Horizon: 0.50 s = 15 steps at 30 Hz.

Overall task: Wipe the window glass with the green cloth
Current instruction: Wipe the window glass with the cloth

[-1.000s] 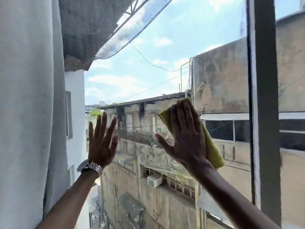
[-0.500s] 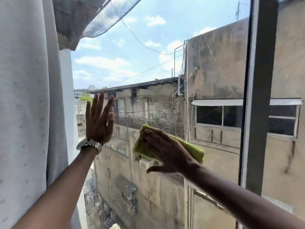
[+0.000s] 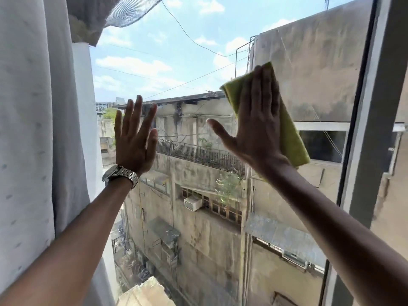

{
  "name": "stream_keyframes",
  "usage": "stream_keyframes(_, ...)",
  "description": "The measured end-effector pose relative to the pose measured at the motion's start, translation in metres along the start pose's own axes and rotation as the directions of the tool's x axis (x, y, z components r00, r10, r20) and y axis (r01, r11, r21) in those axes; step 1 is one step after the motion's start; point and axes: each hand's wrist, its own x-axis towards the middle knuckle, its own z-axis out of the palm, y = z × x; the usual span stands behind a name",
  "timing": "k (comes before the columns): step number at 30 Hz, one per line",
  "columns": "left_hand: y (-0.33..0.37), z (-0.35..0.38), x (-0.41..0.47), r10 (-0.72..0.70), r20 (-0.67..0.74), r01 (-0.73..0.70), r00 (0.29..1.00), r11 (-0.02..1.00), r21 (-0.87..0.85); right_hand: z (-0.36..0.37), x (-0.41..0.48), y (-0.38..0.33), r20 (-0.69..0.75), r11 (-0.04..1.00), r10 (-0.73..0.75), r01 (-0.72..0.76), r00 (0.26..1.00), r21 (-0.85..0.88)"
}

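Note:
The window glass (image 3: 189, 62) fills the middle of the view, with sky and old buildings behind it. My right hand (image 3: 256, 127) lies flat on the pane, fingers up, pressing the folded green cloth (image 3: 291, 138) against it at the upper right. Most of the cloth is hidden under my palm; its edges show above and to the right. My left hand (image 3: 134, 138), with a metal watch at the wrist, rests flat on the glass to the left, fingers spread, holding nothing.
A white curtain (image 3: 33, 129) hangs along the left side, close to my left arm. A grey window frame post (image 3: 373, 138) runs top to bottom at the right, just beyond the cloth.
My right hand has swept the cloth from low centre, fingers pointing left, up and to the right, fingers now upright. The left hand has stayed on the glass.

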Motion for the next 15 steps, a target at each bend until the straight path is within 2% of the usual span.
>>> stream_keyframes(1,-0.001,0.002,0.000,0.008,-0.005,-0.008,1.000,1.000,-0.001,0.008,-0.026,-0.008,0.062,0.992,-0.128,0.128,0.990,0.002)
stream_keyframes(3,-0.005,0.004,0.000,0.019,-0.007,-0.019,1.000,1.000,0.003,0.019,-0.095,-0.018,0.224,0.927,-0.369,0.374,0.902,0.023)
stream_keyframes(5,-0.007,0.004,-0.001,0.018,-0.012,-0.018,1.000,1.000,0.007,0.017,-0.156,-0.013,0.347,0.870,-0.478,0.491,0.807,0.057)
stream_keyframes(7,-0.005,0.003,-0.002,0.008,-0.008,-0.008,1.000,1.000,0.009,0.013,-0.184,0.002,0.365,0.848,-0.514,0.524,0.776,0.079)
stream_keyframes(9,-0.001,0.001,-0.001,-0.002,0.003,0.002,1.000,1.000,0.009,0.010,-0.174,0.012,0.312,0.873,-0.476,0.484,0.822,0.056)
stream_keyframes(12,0.000,-0.002,-0.001,-0.013,0.016,0.012,1.000,1.000,0.010,0.008,-0.106,0.007,0.176,0.970,-0.236,0.243,0.956,-0.023)
stream_keyframes(15,0.000,-0.002,-0.001,-0.010,0.027,0.010,1.000,1.000,0.004,0.004,-0.022,-0.011,0.093,0.997,-0.069,0.070,0.993,-0.011)
